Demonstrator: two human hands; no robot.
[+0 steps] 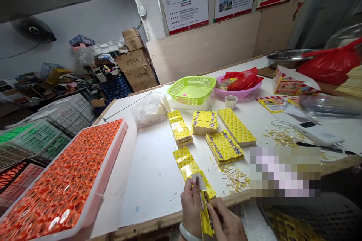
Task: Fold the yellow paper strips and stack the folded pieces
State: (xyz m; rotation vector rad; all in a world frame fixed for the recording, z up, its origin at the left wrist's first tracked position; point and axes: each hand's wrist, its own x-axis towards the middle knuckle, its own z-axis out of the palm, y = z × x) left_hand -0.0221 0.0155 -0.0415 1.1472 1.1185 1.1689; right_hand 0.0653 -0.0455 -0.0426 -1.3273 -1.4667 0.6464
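Over the feed I see the white table holding yellow stacks beyond the left hand, scraps to its right, a cup farther out.

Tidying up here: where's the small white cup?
Right of centre in the head view, the cup stands on the white table, in front of the pink plastic basin.

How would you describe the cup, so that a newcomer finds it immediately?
On the white table, find the green basket. The cup stands right of it, in front of the pink basin. Unlike both, it is small and white.
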